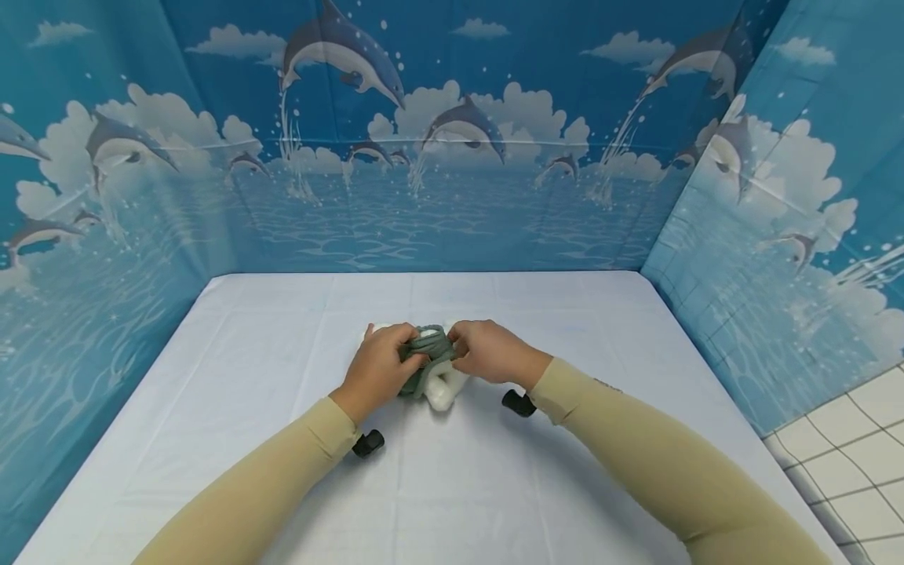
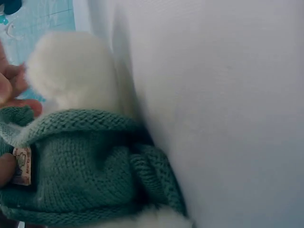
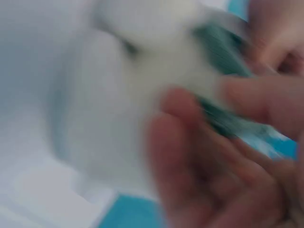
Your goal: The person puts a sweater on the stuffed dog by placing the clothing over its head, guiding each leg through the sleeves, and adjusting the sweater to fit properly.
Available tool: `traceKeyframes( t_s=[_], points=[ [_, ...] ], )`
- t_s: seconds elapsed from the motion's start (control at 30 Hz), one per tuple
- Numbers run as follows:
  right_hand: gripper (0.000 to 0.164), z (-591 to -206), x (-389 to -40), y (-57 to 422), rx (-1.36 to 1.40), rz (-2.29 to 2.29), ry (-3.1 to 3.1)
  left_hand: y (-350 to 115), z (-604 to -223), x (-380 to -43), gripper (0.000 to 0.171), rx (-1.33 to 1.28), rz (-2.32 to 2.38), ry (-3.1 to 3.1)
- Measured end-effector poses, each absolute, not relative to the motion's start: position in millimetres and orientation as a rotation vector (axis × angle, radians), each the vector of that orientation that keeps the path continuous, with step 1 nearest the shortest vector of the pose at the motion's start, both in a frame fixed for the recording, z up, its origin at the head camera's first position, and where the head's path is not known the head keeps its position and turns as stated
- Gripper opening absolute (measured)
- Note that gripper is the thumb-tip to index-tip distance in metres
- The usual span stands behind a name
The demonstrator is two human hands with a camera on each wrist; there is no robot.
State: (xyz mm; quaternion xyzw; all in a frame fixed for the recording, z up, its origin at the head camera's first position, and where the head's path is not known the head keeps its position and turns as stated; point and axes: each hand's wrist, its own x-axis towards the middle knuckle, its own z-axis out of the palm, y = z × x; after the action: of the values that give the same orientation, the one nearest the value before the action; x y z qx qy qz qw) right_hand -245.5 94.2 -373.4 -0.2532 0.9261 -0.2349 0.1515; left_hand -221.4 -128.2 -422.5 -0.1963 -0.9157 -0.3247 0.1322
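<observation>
A white plush toy (image 1: 441, 392) lies on the white-covered table, with a small green knitted sweater (image 1: 429, 342) partly around it. My left hand (image 1: 381, 361) pinches the sweater's left side between thumb and fingers. At the opposite side, my right hand (image 1: 494, 351) grips the knit's edge with curled fingers. In the left wrist view, a printed label (image 2: 22, 166) shows on the knit, and the toy's fluffy white end (image 2: 76, 71) sticks out past the rolled hem. The right wrist view is blurred; the toy's white body (image 3: 109, 104) fills much of it beside my fingers (image 3: 173, 156).
A white cloth (image 1: 607, 471) covers the table. Blue curtains (image 1: 452, 220) printed with dolphins hang behind and at both sides. Black wrist devices (image 1: 519, 402) sit under both cuffs. Pale floor tiles (image 1: 854, 439) show at the right.
</observation>
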Motion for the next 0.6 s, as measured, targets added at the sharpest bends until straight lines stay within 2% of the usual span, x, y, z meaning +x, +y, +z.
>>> traceKeyframes(
  t_s=[0.07,0.17,0.37,0.6],
  points=[
    [0.036,-356.8,-247.9,96.5,-0.77,-0.591,2.653,-128.5,-421.5,-221.8,0.017,-0.588,-0.927,-2.655],
    [0.029,-341.3,-250.1,92.0,-0.853,-0.613,2.722,-128.8,-420.7,-222.2,0.017,-0.61,-0.907,-2.648],
    [0.023,-342.4,-260.5,72.6,-1.095,-0.643,2.74,-129.8,-420.5,-221.3,0.018,-0.601,-0.947,-2.657],
    [0.02,-341.2,-274.2,72.9,-1.004,-0.558,2.686,-129.2,-420.3,-219.9,0.015,-0.597,-0.948,-2.675]
  ],
)
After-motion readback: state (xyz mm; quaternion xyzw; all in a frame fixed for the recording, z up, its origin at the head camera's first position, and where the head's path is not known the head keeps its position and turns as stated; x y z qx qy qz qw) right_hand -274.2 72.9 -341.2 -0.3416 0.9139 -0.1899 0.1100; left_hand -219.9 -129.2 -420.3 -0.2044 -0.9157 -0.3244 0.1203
